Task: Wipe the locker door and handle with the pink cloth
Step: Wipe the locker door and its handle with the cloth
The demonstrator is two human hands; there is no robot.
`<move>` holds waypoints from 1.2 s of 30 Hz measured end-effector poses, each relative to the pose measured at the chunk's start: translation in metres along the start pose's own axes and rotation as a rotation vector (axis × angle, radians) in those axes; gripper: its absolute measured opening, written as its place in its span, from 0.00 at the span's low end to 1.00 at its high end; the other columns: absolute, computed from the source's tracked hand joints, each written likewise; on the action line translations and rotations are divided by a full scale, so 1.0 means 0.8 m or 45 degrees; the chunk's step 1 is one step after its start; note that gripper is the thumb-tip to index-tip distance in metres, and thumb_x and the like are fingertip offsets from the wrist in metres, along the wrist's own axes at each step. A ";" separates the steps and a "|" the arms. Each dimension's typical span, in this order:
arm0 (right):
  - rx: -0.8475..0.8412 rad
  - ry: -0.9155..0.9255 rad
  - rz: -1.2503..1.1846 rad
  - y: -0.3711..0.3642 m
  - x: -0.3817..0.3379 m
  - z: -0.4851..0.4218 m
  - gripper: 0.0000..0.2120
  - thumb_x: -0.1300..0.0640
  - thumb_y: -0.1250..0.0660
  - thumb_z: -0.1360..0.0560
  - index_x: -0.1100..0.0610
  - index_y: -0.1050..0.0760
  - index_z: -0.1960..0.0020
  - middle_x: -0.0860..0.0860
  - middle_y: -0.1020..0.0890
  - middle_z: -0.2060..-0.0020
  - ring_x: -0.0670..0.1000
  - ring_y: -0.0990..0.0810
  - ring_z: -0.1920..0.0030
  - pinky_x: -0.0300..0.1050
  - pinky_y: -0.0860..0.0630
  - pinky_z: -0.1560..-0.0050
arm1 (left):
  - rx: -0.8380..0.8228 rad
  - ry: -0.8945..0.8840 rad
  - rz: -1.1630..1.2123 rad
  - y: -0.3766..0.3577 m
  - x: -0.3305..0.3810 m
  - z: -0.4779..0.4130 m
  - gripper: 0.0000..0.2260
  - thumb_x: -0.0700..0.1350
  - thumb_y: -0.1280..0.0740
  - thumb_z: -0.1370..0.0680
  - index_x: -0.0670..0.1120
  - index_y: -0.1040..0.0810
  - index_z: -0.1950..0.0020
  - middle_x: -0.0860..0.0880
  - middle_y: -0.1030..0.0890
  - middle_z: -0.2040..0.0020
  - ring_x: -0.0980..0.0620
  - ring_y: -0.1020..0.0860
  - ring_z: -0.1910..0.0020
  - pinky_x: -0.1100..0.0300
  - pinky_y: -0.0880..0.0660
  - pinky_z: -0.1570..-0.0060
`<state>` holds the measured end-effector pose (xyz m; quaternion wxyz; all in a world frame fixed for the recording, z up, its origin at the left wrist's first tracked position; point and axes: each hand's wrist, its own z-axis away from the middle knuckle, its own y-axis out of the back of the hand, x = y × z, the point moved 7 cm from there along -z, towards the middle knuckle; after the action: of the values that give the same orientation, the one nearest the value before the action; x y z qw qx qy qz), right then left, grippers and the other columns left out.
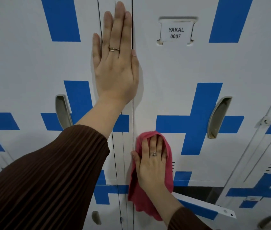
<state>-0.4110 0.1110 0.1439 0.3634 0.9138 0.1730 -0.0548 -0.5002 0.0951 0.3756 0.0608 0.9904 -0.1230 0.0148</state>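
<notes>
Pink cloth [169, 163] pressed flat on locker door [181, 67], lower left edge, under right hand [151, 165], fingers straight. Left hand [116, 67] flat on seam above. Handle [219, 117] well apart. Compartment below [198, 190] appears ajar.

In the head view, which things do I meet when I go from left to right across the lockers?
Grey handle of the left door → left hand, flat on the lockers → pink cloth under the right hand → handle of locker 0007 → small latch tab.
</notes>
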 end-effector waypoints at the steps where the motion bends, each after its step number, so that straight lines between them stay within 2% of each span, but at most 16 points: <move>1: -0.032 0.018 0.038 -0.005 0.004 0.006 0.24 0.45 0.62 0.20 0.55 0.38 0.33 0.56 0.37 0.37 0.57 0.37 0.38 0.59 0.27 0.48 | -0.003 0.001 0.000 -0.001 0.000 0.001 0.24 0.39 0.47 0.22 0.40 0.42 0.25 0.43 0.40 0.25 0.44 0.45 0.26 0.52 0.55 0.28; 4: -0.050 0.038 0.089 -0.011 0.006 0.015 0.23 0.47 0.63 0.19 0.54 0.38 0.33 0.56 0.37 0.37 0.56 0.36 0.39 0.57 0.29 0.46 | -0.004 -0.002 -0.010 -0.001 0.000 0.001 0.24 0.39 0.47 0.22 0.40 0.43 0.25 0.43 0.41 0.25 0.44 0.45 0.26 0.52 0.55 0.28; 9: 0.076 0.101 0.031 0.011 -0.020 -0.014 0.22 0.49 0.64 0.19 0.53 0.39 0.33 0.55 0.38 0.36 0.56 0.38 0.37 0.57 0.38 0.43 | -0.011 0.006 -0.018 0.000 0.000 0.001 0.24 0.40 0.47 0.22 0.41 0.42 0.25 0.43 0.41 0.25 0.45 0.45 0.26 0.52 0.54 0.28; 11: 0.094 0.146 0.064 0.009 -0.021 -0.010 0.19 0.51 0.58 0.20 0.53 0.39 0.32 0.54 0.38 0.36 0.56 0.37 0.38 0.56 0.38 0.43 | -0.013 0.007 -0.015 0.000 0.000 0.001 0.24 0.40 0.47 0.22 0.40 0.42 0.26 0.43 0.40 0.25 0.44 0.45 0.26 0.51 0.54 0.27; 13: 0.074 0.163 0.101 0.000 -0.012 0.004 0.22 0.51 0.51 0.25 0.53 0.39 0.33 0.54 0.37 0.36 0.55 0.37 0.39 0.54 0.34 0.44 | -0.011 0.004 -0.009 0.001 0.000 0.000 0.24 0.40 0.47 0.22 0.40 0.42 0.26 0.43 0.40 0.25 0.44 0.44 0.26 0.51 0.53 0.27; 14: 0.050 0.157 0.104 -0.005 -0.008 0.012 0.22 0.50 0.51 0.25 0.52 0.38 0.33 0.54 0.37 0.37 0.55 0.36 0.39 0.54 0.31 0.45 | -0.007 0.003 -0.007 0.001 -0.001 0.000 0.24 0.40 0.47 0.22 0.40 0.42 0.26 0.42 0.40 0.25 0.44 0.44 0.26 0.51 0.53 0.27; 16: 0.036 0.122 0.084 -0.006 -0.005 0.017 0.19 0.50 0.58 0.20 0.53 0.38 0.33 0.54 0.36 0.38 0.55 0.36 0.40 0.55 0.26 0.48 | -0.002 -0.001 -0.004 0.001 0.000 -0.001 0.24 0.40 0.47 0.22 0.40 0.42 0.26 0.42 0.40 0.25 0.44 0.44 0.26 0.51 0.53 0.28; 18: 0.042 0.066 0.024 0.000 -0.009 0.006 0.22 0.49 0.63 0.19 0.53 0.38 0.34 0.55 0.37 0.37 0.56 0.36 0.39 0.56 0.30 0.45 | -0.008 -0.001 -0.005 0.000 0.001 0.000 0.24 0.40 0.47 0.22 0.40 0.42 0.26 0.43 0.40 0.25 0.44 0.44 0.26 0.51 0.54 0.28; 20: 0.055 0.033 0.018 0.008 -0.013 -0.010 0.22 0.48 0.62 0.19 0.54 0.39 0.33 0.56 0.38 0.35 0.58 0.38 0.37 0.57 0.39 0.43 | -0.008 -0.001 -0.007 0.000 0.001 0.001 0.24 0.40 0.47 0.23 0.40 0.42 0.26 0.42 0.40 0.25 0.44 0.44 0.26 0.51 0.53 0.28; 22: 0.032 0.009 0.044 0.002 -0.008 -0.009 0.22 0.47 0.62 0.20 0.54 0.39 0.33 0.56 0.38 0.35 0.58 0.38 0.37 0.59 0.41 0.43 | -0.007 -0.004 -0.006 0.000 0.001 0.001 0.24 0.40 0.47 0.23 0.40 0.42 0.26 0.42 0.40 0.25 0.44 0.44 0.26 0.51 0.53 0.27; 26: -0.145 -0.051 0.092 -0.030 0.020 0.044 0.24 0.48 0.65 0.19 0.53 0.36 0.35 0.55 0.33 0.38 0.56 0.34 0.40 0.58 0.26 0.49 | -0.004 0.000 0.009 0.001 0.000 -0.001 0.24 0.39 0.47 0.22 0.40 0.42 0.26 0.42 0.40 0.25 0.44 0.44 0.26 0.51 0.54 0.28; 28: -0.181 -0.051 0.063 -0.031 0.022 0.048 0.24 0.48 0.65 0.19 0.53 0.36 0.35 0.55 0.33 0.39 0.56 0.34 0.41 0.58 0.24 0.52 | -0.006 0.003 0.009 0.000 0.000 0.000 0.24 0.39 0.46 0.22 0.40 0.42 0.25 0.43 0.40 0.25 0.45 0.45 0.26 0.51 0.53 0.28; 31: -0.023 0.001 0.063 -0.002 0.000 0.007 0.23 0.47 0.62 0.20 0.54 0.37 0.34 0.56 0.37 0.37 0.57 0.37 0.39 0.60 0.32 0.45 | -0.005 0.010 0.012 0.000 -0.001 0.001 0.24 0.39 0.46 0.23 0.41 0.43 0.25 0.43 0.41 0.25 0.46 0.45 0.26 0.51 0.53 0.27; 33: 0.051 -0.004 0.065 0.013 -0.009 -0.018 0.22 0.46 0.56 0.21 0.54 0.38 0.33 0.56 0.38 0.35 0.58 0.38 0.37 0.61 0.40 0.44 | 0.000 0.009 0.004 0.000 0.000 0.000 0.25 0.39 0.46 0.23 0.41 0.43 0.25 0.43 0.41 0.25 0.46 0.45 0.26 0.51 0.53 0.27; 34: 0.057 -0.010 0.065 0.014 -0.009 -0.022 0.22 0.46 0.53 0.23 0.54 0.39 0.33 0.57 0.38 0.35 0.58 0.38 0.37 0.61 0.40 0.44 | -0.003 0.010 0.002 0.000 0.000 0.001 0.25 0.39 0.46 0.23 0.41 0.43 0.25 0.43 0.41 0.25 0.46 0.45 0.26 0.51 0.53 0.27; 36: 0.024 -0.003 0.075 0.007 -0.004 -0.014 0.22 0.47 0.52 0.23 0.54 0.38 0.33 0.56 0.37 0.36 0.58 0.38 0.38 0.62 0.34 0.44 | -0.008 0.018 0.009 0.000 0.000 0.001 0.25 0.39 0.46 0.23 0.41 0.43 0.25 0.43 0.41 0.25 0.46 0.45 0.25 0.51 0.53 0.27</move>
<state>-0.4119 0.1138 0.1564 0.3565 0.9218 0.1449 -0.0467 -0.5002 0.0952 0.3748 0.0646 0.9897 -0.1260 0.0217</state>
